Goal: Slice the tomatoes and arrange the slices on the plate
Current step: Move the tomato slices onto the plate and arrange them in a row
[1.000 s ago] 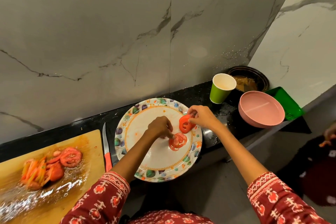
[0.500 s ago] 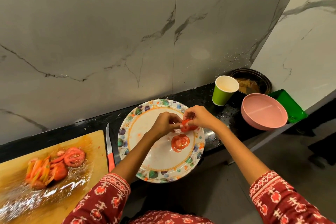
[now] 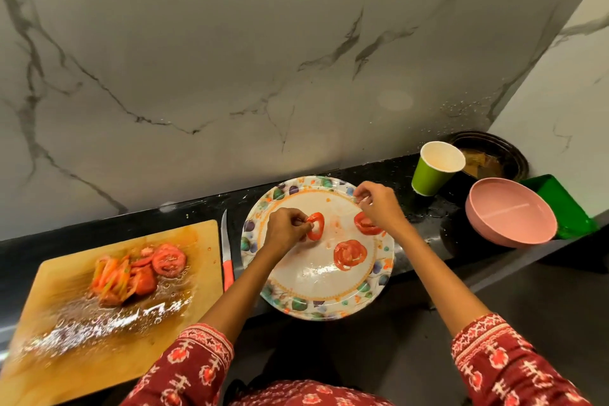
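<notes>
A patterned plate [image 3: 316, 303] sits on the black counter in front of me. My left hand [image 3: 285, 229] pinches a ring-shaped tomato slice [image 3: 315, 226] just above the plate's left half. My right hand [image 3: 379, 204] hovers over the plate's upper right with loosely curled fingers and nothing visible in them. A tomato slice [image 3: 364, 224] lies partly under its heel. Another slice [image 3: 350, 254] lies flat near the plate's middle right. More tomato slices [image 3: 168, 259] and strips [image 3: 113, 277] lie on the wet wooden cutting board [image 3: 99, 339] at the left.
A red-handled knife [image 3: 227, 257] lies between board and plate. At the right stand a green paper cup [image 3: 435, 171], a pink bowl [image 3: 510, 211], a green tray [image 3: 560, 201] and a dark bowl [image 3: 491, 155]. The marble wall is close behind.
My hands have drawn apart over the plate. The left hand carried the ring slice leftwards, and a second slice now lies on the plate's right side under my right hand.
</notes>
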`<action>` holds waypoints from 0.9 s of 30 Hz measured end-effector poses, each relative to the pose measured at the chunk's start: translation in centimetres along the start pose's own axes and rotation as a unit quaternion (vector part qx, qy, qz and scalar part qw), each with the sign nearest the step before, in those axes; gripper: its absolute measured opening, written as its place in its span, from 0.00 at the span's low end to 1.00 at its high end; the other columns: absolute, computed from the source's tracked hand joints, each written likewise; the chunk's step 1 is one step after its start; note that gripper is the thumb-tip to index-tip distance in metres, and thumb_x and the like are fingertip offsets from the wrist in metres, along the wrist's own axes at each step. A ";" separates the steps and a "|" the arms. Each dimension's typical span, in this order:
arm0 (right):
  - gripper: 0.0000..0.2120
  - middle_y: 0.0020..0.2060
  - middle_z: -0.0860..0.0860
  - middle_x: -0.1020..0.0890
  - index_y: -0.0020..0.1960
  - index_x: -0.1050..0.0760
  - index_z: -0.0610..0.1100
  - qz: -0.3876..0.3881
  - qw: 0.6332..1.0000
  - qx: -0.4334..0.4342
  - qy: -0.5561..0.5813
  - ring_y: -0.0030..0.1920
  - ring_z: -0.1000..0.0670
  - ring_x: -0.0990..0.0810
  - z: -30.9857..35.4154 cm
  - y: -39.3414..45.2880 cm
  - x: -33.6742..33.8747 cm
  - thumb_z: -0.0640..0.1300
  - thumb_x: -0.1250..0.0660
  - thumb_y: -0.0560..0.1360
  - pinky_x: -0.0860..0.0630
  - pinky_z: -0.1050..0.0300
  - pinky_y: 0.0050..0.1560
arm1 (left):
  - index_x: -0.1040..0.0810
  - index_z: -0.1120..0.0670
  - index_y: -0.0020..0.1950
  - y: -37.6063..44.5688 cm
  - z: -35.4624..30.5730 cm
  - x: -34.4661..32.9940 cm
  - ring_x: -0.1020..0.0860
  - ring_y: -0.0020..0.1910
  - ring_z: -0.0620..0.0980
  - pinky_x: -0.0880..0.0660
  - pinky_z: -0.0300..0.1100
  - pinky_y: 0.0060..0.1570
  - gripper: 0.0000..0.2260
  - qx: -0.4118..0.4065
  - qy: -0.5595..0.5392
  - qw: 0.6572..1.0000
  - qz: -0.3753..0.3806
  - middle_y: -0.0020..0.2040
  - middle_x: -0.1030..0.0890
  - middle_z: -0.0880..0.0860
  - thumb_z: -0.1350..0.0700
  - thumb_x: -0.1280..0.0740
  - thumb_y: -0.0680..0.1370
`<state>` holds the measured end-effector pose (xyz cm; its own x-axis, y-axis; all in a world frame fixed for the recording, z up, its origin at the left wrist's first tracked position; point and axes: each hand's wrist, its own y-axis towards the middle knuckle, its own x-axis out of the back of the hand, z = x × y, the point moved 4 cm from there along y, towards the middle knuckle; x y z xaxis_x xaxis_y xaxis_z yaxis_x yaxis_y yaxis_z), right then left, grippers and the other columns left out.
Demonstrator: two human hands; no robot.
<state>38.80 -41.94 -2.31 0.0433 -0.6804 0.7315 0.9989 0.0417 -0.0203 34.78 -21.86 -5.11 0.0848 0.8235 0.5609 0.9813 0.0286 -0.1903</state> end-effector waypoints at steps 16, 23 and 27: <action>0.27 0.60 0.43 0.27 0.64 0.30 0.44 0.104 0.969 -0.101 -0.199 0.63 0.42 0.31 -3.9 -2.0 0.4 0.53 0.28 0.70 0.29 0.50 0.57 | 0.20 0.59 0.45 -1.6 0.2 -0.7 0.19 0.34 0.49 0.20 0.43 0.42 0.03 0.033 -0.033 0.998 -0.042 0.39 0.19 0.56 0.61 0.29 0.73; 0.25 0.59 0.43 0.27 0.61 0.30 0.44 0.135 0.957 -0.099 -0.235 0.61 0.42 0.30 -3.2 -1.3 0.4 0.52 0.27 0.69 0.28 0.50 0.54 | 0.21 0.59 0.43 -2.6 1.0 0.2 0.20 0.35 0.50 0.20 0.44 0.41 0.03 0.045 -0.040 0.995 -0.078 0.39 0.19 0.56 0.62 0.29 0.72; 0.24 0.58 0.46 0.25 0.59 0.28 0.45 0.166 0.954 -0.099 -0.231 0.60 0.44 0.28 -2.7 -0.6 0.3 0.48 0.24 0.67 0.26 0.50 0.55 | 0.21 0.60 0.43 -3.3 1.7 1.3 0.19 0.37 0.53 0.20 0.45 0.41 0.03 0.064 -0.061 0.990 -0.114 0.39 0.19 0.57 0.62 0.29 0.72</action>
<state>38.21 -44.17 -3.88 0.3911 -0.2571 0.8837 0.9171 0.0286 -0.3976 31.34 -19.86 -5.14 -0.1650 0.8491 0.5019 0.9419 0.2867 -0.1753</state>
